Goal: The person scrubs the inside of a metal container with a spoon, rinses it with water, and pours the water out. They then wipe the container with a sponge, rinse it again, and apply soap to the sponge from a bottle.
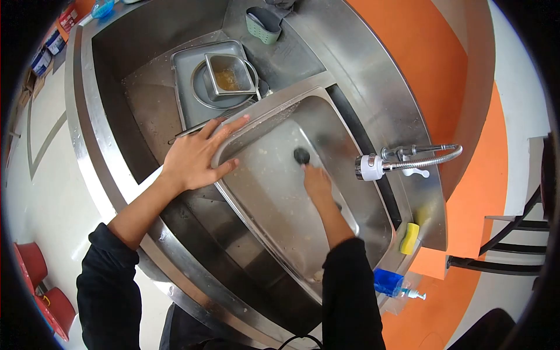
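Best to keep the left hand [195, 158] flat, fingers spread, on the rim of the big steel tray [274, 192] tilted in the sink [105, 146], while the right hand [317, 182], fingers pinching the dark scrubber [301, 155], works mid-tray in small circles.

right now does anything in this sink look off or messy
The large steel tray sits tilted, propped on the sink's rim under the left hand, while the right hand presses a dark scrubber onto it. Behind, a small pan holds brownish residue. Nothing looks spilled or broken.
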`<control>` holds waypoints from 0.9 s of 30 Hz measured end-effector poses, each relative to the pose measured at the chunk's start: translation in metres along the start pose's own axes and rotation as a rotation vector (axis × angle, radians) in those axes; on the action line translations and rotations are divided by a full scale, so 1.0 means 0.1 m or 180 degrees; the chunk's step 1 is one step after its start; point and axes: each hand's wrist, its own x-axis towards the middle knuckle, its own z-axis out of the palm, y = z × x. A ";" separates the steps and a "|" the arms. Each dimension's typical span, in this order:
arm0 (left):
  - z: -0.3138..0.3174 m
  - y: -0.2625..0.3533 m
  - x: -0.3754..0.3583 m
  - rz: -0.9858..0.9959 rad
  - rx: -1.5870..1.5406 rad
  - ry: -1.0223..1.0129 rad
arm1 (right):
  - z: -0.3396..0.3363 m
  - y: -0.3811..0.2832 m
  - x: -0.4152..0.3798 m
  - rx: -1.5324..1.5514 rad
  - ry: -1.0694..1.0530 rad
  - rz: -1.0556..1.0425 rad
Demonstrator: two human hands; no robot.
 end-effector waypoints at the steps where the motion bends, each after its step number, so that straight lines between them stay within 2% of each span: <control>1: 0.01 -0.01 0.01 0.0005 -0.0014 0.0051 | 0.04 0.09 -0.28 -0.0047 -0.0153 0.0032; 5: 0.04 0.00 0.02 -0.0061 0.0052 0.0103 | -0.22 0.09 -1.15 0.0100 -0.1166 0.0751; 8: 0.01 0.04 0.02 -0.0130 0.0035 -0.0020 | -0.18 0.08 -0.98 0.0100 -0.0975 0.0627; 10: 0.00 0.05 0.02 -0.0139 0.0066 -0.0030 | -0.07 0.05 -0.55 0.0283 -0.0409 0.0365; 14: 0.06 0.00 0.00 0.0023 0.0089 0.0151 | 0.01 -0.04 0.13 0.0350 -0.0176 0.0426; 16: 0.07 -0.02 -0.01 0.0044 0.0006 0.0170 | -0.04 0.01 -0.05 0.0446 -0.0135 0.0481; 18: 0.07 -0.01 -0.01 0.0022 0.0030 0.0176 | -0.09 0.21 -0.46 0.0359 -0.0512 0.0902; 20: 0.06 0.02 0.00 -0.0038 0.0030 0.0159 | -0.02 0.50 -0.86 0.0348 -0.0592 0.1170; 23: 0.05 0.03 0.00 -0.0111 0.0053 0.0081 | -0.12 0.55 -0.93 0.0099 -0.0653 0.1438; 24: 0.05 0.02 0.01 -0.0108 0.0054 0.0101 | -0.16 0.49 -0.82 0.0129 -0.0558 0.1422; 27: 0.05 0.01 0.01 -0.0052 0.0099 0.0175 | 0.04 0.25 -0.30 0.0285 0.0072 0.0794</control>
